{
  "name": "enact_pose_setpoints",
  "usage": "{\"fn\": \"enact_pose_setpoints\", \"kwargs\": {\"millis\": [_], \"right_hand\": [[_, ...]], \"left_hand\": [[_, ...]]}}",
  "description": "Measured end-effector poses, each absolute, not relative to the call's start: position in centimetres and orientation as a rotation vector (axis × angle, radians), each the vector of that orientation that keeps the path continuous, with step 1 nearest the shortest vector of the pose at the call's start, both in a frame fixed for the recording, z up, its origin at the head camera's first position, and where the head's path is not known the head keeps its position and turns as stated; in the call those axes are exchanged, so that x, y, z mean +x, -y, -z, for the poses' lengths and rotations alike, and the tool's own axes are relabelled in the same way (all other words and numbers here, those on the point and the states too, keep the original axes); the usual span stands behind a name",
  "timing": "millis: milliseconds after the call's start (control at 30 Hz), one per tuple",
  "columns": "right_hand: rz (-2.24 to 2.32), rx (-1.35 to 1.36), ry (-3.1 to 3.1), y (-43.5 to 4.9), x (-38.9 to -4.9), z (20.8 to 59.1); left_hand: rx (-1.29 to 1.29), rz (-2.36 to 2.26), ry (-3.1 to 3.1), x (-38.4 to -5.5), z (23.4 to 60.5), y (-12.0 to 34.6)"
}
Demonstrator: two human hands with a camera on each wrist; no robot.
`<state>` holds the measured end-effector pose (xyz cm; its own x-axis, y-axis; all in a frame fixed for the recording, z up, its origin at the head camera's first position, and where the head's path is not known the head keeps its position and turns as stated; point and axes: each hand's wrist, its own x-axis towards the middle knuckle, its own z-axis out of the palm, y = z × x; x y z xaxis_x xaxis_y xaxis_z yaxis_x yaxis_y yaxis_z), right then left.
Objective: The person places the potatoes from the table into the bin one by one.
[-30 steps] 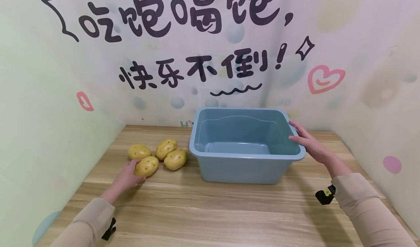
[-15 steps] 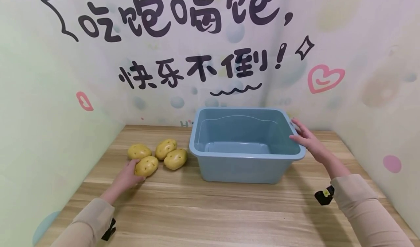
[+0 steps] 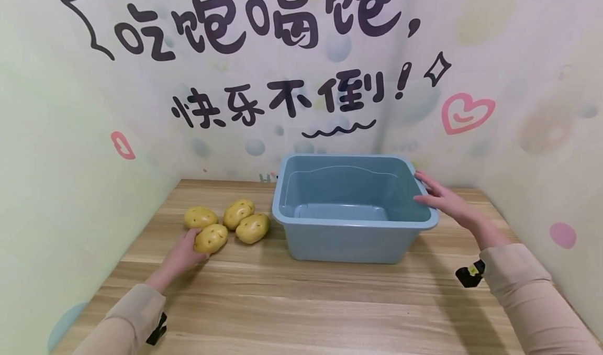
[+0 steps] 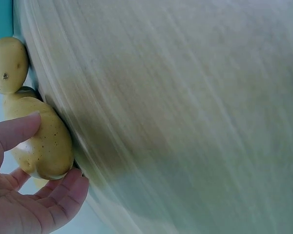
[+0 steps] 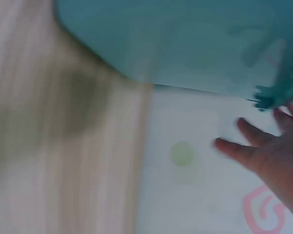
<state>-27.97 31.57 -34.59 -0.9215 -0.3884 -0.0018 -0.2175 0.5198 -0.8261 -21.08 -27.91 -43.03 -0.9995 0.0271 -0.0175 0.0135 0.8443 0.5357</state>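
My left hand (image 3: 182, 253) holds a yellow potato (image 3: 211, 239) on the table, its thumb on one side and its fingers round the other. In the left wrist view the thumb lies across that potato (image 4: 46, 141), with the fingers (image 4: 71, 192) curled near its lower end. More potatoes (image 3: 252, 228) lie close around it. To their right stands a blue plastic bin (image 3: 341, 242) with nothing inside. My right hand (image 3: 447, 204) rests at the bin's right rim. In the right wrist view, its fingers (image 5: 241, 151) are spread and fairly straight beside the bin wall (image 5: 161, 48).
The wooden table (image 3: 301, 313) runs back to a printed wall (image 3: 235, 151) close behind the bin. Side walls (image 3: 70, 187) bound it on the left and right. A black strap piece (image 3: 470, 274) hangs at the right sleeve.
The right hand's fingers have lifted slightly from the bin rim and come back against it. Its forearm has shifted a little right. My left hand, the potatoes and the bin stay in place.
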Motion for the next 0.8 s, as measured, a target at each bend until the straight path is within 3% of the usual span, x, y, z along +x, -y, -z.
{"fn": "enact_pose_setpoints", "kwargs": {"millis": [233,800], "right_hand": [[1.26,-0.491,-2.607,-31.4,-27.8,34.2],[1.526,-0.467,-2.502,-31.0,-27.6,35.9]], "left_hand": [[0.023,-0.849,-2.988,-21.2,43.0,27.8],[0.032,-0.87,-2.929,-21.1,43.2,27.9]]}}
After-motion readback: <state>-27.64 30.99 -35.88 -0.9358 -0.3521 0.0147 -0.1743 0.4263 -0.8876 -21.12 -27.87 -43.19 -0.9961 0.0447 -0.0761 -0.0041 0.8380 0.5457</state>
